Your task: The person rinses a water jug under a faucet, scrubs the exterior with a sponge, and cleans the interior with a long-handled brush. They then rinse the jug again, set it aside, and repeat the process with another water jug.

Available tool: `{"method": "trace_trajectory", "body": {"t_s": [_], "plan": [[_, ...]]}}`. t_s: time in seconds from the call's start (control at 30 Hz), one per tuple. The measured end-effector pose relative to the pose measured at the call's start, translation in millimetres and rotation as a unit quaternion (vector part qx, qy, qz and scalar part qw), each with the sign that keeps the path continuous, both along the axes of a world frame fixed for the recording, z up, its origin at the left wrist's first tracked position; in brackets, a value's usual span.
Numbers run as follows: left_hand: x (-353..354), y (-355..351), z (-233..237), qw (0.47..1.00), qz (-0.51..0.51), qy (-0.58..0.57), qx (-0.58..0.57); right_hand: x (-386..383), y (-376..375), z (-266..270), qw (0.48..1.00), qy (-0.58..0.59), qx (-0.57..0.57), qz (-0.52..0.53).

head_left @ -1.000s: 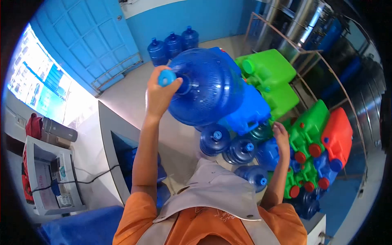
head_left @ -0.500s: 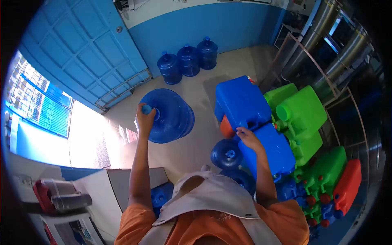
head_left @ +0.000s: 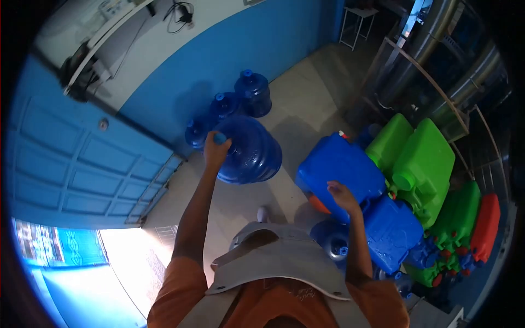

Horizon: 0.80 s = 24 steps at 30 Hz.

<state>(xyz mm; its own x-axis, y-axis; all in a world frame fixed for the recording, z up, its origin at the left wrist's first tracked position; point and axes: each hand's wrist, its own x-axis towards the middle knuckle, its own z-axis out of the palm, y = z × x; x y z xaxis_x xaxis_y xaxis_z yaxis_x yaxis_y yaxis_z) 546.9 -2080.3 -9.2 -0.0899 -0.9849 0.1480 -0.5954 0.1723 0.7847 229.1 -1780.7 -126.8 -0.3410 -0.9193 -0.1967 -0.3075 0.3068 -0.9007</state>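
Observation:
My left hand (head_left: 215,148) grips the capped neck of a large translucent blue water bottle (head_left: 250,153), which is tilted, its neck toward the left. Behind it, three similar capped bottles (head_left: 254,94) stand by the blue wall. My right hand (head_left: 342,195) is in front of a big blue jerrycan (head_left: 336,169), with its fingers partly curled and nothing visible in them. Whether it touches the jerrycan cannot be made out. A second blue jerrycan (head_left: 391,232) lies below and to the right of that hand.
Green jerrycans (head_left: 426,164) and a red one (head_left: 485,227) are piled at the right. Another blue bottle (head_left: 331,240) stands near my right forearm. A blue door (head_left: 82,164) is at the left, with a bright doorway below. Metal ducts (head_left: 421,60) rise at upper right.
The view has turned and moved nearer the wall bottles. The held bottle has come along in my left hand, now close to them. My right hand stays over the blue jerrycans.

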Motion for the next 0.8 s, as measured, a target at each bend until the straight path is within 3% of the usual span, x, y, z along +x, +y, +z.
{"method": "trace_trajectory", "body": {"t_s": [0.1, 0.2, 0.3, 0.37, 0.43, 0.5, 0.57, 0.73, 0.8], "plan": [[-72.3, -92.1, -2.4, 0.994, -0.098, 0.019, -0.040, 15.6, -55.2, -0.5, 0.997, 0.075, 0.026, 0.020], [-154.8, -198.7, -38.0, 0.976, -0.170, 0.012, -0.138, 11.5, -109.4, 1.6, 0.998, 0.014, 0.051, -0.023], [-242.5, -283.7, -57.8, 0.972, -0.205, 0.014, -0.117, -15.8, -168.6, -7.6, 0.994, 0.005, 0.086, -0.069], [-299.1, -342.2, -78.3, 0.965, -0.260, -0.005, -0.032, -40.8, -210.1, -35.0, 0.986, -0.035, 0.117, -0.115], [-351.6, -411.2, -133.2, 0.960, -0.278, -0.018, -0.036, -70.0, -255.2, -80.8, 0.985, 0.014, 0.127, -0.113], [-403.1, -478.2, -178.7, 0.952, -0.301, -0.049, -0.008, -104.3, -280.1, -169.0, 0.988, 0.102, 0.109, -0.047], [-443.9, -538.5, -234.4, 0.953, -0.295, -0.062, 0.004, -117.8, -344.6, -143.3, 0.960, -0.025, 0.244, -0.138], [-517.3, -660.3, -346.7, 0.953, -0.286, -0.093, 0.037, -169.8, -410.8, -178.1, 0.949, -0.030, 0.266, -0.166], [-531.0, -697.9, -378.3, 0.953, -0.289, -0.096, -0.004, -184.4, -425.4, -187.3, 0.951, -0.014, 0.265, -0.160]]}}
